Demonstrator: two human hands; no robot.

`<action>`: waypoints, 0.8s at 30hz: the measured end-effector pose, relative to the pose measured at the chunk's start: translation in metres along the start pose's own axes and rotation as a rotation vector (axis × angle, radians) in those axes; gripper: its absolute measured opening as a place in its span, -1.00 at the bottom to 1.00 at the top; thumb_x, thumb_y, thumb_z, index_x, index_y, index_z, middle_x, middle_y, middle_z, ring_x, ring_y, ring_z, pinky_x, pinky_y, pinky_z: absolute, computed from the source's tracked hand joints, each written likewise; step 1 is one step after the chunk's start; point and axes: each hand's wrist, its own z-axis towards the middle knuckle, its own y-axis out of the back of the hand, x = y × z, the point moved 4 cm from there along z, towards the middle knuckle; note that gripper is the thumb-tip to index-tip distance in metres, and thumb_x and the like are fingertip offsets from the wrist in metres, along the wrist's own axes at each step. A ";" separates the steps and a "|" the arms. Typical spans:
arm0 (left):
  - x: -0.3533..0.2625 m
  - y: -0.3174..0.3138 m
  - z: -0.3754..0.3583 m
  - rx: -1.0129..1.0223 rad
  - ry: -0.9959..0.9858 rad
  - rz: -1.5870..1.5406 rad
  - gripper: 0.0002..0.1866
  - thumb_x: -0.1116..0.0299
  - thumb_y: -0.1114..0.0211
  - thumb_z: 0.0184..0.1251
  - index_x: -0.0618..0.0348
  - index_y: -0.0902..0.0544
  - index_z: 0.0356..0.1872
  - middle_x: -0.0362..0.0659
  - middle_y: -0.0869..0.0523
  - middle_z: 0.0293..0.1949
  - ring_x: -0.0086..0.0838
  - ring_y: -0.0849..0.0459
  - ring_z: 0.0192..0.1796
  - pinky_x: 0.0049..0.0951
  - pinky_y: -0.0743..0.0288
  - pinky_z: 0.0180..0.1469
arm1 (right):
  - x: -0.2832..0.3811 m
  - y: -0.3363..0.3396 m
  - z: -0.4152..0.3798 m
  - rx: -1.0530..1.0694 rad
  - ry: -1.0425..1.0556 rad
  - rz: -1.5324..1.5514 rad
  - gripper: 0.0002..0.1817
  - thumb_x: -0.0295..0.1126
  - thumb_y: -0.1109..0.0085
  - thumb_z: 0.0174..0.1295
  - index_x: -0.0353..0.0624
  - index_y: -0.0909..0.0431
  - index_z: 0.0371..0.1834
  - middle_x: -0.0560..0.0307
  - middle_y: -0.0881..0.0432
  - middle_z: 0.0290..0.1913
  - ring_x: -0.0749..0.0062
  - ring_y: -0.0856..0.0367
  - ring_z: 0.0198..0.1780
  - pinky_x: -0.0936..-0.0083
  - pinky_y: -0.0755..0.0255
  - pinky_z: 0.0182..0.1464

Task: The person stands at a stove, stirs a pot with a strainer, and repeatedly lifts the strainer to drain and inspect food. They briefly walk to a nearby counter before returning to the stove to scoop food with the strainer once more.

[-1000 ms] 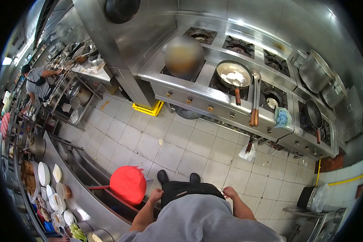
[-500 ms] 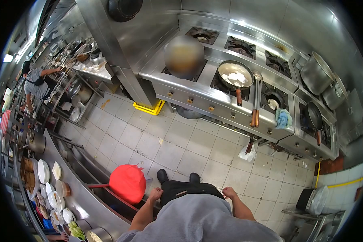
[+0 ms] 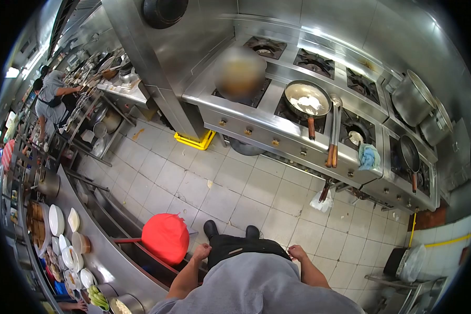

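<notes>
My left hand (image 3: 201,251) hangs beside my left hip, fingers curled in, with nothing visible in it. It is nearest to a red round seat or cover (image 3: 165,238) on my left. At my right hip hangs my right hand (image 3: 298,253), also loosely closed, and no object shows in it. Both hands are well apart from the stove. On the stove, a frying pan (image 3: 307,99) holds something white and creamy. A long-handled ladle (image 3: 334,131) lies to its right, among long wooden-handled utensils. A blurred round shape (image 3: 240,74) covers the left front burner.
The steel stove (image 3: 235,116) runs ahead of me, with large pots (image 3: 413,97) and a small black pan (image 3: 408,153) at right. A steel counter (image 3: 91,220) with plates and tubs stands left. A yellow tray (image 3: 195,140) sits at the pillar's foot. A co-worker (image 3: 51,102) stands far left.
My view has shifted very slightly; my hands stay at my sides. At the far left, a second person's head and shoulder now show behind the co-worker.
</notes>
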 end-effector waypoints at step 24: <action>-0.013 0.007 -0.002 -0.015 -0.048 -0.005 -0.64 0.18 -0.19 0.10 0.26 -0.64 -0.20 0.09 -0.69 -0.26 -0.16 -0.66 -0.12 -0.33 -0.47 -0.02 | 0.005 0.000 0.004 0.003 0.009 -0.016 -0.74 -0.37 -0.13 0.09 -0.26 -0.55 -0.17 0.06 -0.62 -0.42 0.43 -0.64 -0.42 0.47 -0.55 -0.51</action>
